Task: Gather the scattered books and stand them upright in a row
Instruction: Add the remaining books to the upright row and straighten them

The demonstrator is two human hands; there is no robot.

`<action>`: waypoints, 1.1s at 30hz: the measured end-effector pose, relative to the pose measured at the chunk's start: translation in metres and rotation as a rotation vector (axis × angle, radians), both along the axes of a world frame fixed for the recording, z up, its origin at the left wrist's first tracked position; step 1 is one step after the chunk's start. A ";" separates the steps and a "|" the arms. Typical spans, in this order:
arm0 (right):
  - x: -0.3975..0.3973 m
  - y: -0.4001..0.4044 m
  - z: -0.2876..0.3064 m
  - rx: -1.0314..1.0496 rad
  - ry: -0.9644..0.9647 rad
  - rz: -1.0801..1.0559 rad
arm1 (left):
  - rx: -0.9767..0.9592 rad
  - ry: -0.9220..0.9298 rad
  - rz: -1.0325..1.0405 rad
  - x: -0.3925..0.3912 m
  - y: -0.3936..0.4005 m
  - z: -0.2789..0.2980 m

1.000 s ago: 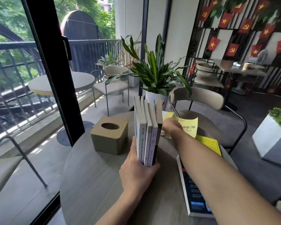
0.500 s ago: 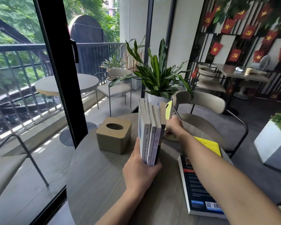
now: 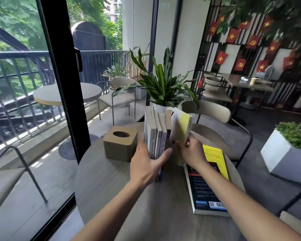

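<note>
A row of upright books (image 3: pixel 155 131) stands in the middle of the round grey table (image 3: pixel 111 180). My left hand (image 3: pixel 146 164) clasps the row's near end, thumb on its left side, fingers spread across the spines. My right hand (image 3: pixel 191 152) grips a pale yellow book (image 3: pixel 181 129), held nearly upright and blurred, against the right side of the row. A dark blue book (image 3: pixel 205 190) lies flat at the right of the table, with a yellow book (image 3: pixel 215 157) flat beyond it.
A tan tissue box (image 3: pixel 120 143) sits left of the row. A potted plant (image 3: pixel 162 89) stands right behind the books. A grey chair (image 3: pixel 214 112) faces the table's far side. A black-framed glass door (image 3: pixel 59 84) lies to the left, a white planter (image 3: pixel 288 153) to the right.
My right hand has drawn nearer with the pale yellow book, turning it up from its slanted hold beyond the row to nearly upright beside it. My left hand's fingers have spread wider.
</note>
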State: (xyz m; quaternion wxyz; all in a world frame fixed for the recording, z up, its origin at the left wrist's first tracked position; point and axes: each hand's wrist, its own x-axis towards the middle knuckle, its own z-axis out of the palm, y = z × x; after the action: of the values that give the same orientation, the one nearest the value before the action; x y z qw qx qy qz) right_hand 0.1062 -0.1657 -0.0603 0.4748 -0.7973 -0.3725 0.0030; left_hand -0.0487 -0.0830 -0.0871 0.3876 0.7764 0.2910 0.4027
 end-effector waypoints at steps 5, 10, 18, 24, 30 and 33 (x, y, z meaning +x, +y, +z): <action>-0.032 -0.015 -0.011 -0.025 0.054 0.132 | -0.002 -0.149 -0.087 0.007 0.006 0.046; -0.050 -0.025 0.000 -0.195 0.126 0.392 | -0.034 -0.108 -0.106 0.008 0.007 0.057; -0.068 -0.001 -0.022 -0.089 0.010 0.147 | 0.033 -0.004 -0.056 0.011 0.007 0.060; -0.079 0.002 -0.021 -0.114 0.029 0.068 | 0.038 0.061 -0.081 0.009 0.017 0.057; -0.076 -0.013 -0.028 -0.232 -0.011 0.129 | 0.020 0.053 -0.069 0.006 0.019 0.044; -0.072 -0.034 -0.031 -0.137 -0.020 0.046 | -0.016 0.029 -0.042 0.002 0.013 0.026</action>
State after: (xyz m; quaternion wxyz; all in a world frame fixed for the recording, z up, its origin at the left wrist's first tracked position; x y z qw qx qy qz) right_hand 0.0339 -0.1997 -0.0911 0.4154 -0.8192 -0.3943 0.0315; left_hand -0.0471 -0.0703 -0.0612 0.3979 0.7850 0.2834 0.3811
